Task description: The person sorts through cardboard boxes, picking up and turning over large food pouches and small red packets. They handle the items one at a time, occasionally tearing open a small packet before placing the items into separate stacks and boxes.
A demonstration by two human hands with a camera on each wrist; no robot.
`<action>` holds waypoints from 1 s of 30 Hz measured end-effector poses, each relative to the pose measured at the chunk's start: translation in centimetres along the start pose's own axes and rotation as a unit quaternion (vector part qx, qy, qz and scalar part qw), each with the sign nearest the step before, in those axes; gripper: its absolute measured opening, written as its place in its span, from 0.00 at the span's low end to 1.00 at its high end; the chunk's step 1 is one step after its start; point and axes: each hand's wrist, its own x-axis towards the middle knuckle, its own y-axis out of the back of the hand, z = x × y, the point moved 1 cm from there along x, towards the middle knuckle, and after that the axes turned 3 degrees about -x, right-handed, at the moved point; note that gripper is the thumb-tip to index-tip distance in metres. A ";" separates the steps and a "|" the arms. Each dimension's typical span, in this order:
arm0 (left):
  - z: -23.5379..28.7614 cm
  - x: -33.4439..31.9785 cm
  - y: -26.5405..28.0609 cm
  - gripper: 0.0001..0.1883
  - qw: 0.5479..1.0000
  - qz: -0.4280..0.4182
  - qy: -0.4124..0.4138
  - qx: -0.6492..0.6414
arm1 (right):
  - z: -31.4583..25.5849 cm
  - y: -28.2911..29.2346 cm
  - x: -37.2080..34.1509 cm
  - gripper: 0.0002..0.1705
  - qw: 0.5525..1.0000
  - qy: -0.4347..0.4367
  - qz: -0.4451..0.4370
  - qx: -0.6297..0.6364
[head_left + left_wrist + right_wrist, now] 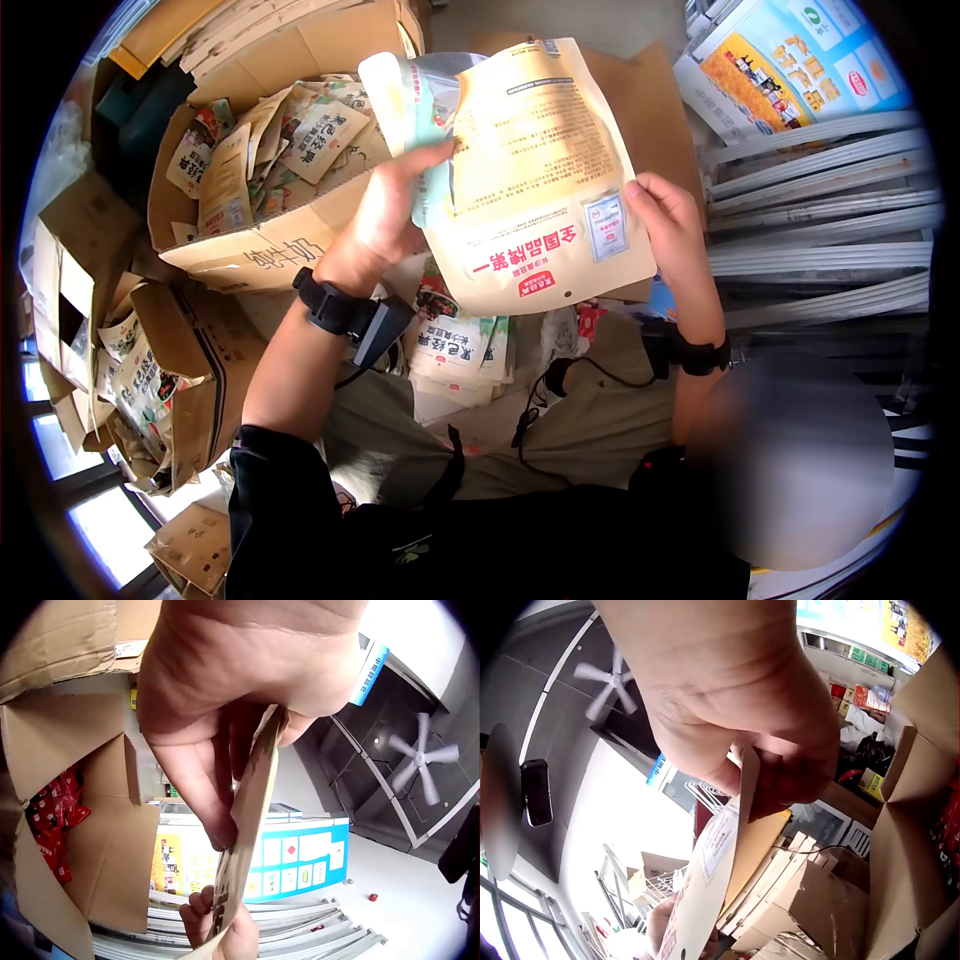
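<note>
A tan food pouch (545, 180) with red and dark printing is held up in front of the person, printed back facing the head camera. The left hand (385, 205) grips its left edge, thumb on the near face. Behind that edge a pale green and white pouch part (432, 120) shows under the same hand. At the opposite edge the right hand (672, 222) pinches the pouch between thumb and fingers, as the right wrist view confirms. Below, between the legs, lies a pile of printed pouches (460, 350).
A carton (270, 255) full of similar pouches stands at the upper left, and another open carton (205, 370) with pouches sits below it. Stacked pale flat sheets (820, 220) and a colourful printed board (800, 70) are on the right. Red packets (60, 817) lie inside a carton.
</note>
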 end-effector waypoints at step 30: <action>-2.3 -1.5 -0.1 0.21 0.750 -0.163 0.060 0.639 | -0.4 -1.6 -0.2 0.08 0.948 0.103 -0.183 -0.240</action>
